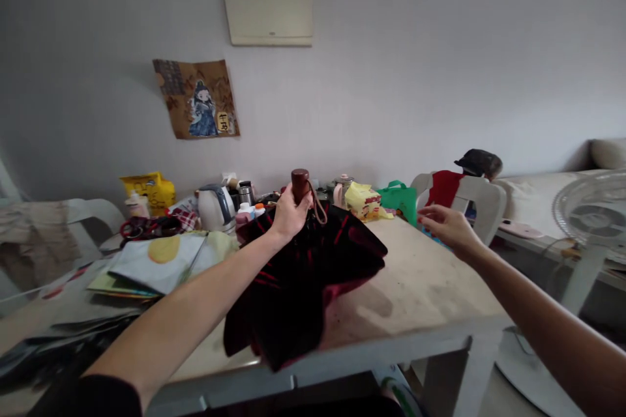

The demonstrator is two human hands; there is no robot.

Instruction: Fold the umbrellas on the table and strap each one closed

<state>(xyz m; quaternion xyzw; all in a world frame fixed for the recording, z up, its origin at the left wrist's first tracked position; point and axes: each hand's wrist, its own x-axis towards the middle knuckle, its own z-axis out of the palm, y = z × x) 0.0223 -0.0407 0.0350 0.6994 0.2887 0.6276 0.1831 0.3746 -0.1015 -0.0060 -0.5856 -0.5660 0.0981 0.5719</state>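
My left hand [292,214] is closed around the brown handle of an umbrella [293,280], just below the handle's end, with a wrist strap looping beside my fingers. The umbrella hangs handle up over the table, its dark canopy loose and partly spread, with dark red showing on the outside and along the ribs. Off to the right, my right hand [447,225] is held in the air beyond the table's right edge, apart from the umbrella. Its fingers are bent and somewhat apart, and I see nothing in them.
On the pale table [430,273] are folded papers or bags [156,260] at left, a white kettle [215,207], a yellow package [362,201] and a green bag [398,199] behind. White chairs stand at both sides. A fan [594,215] is at far right.
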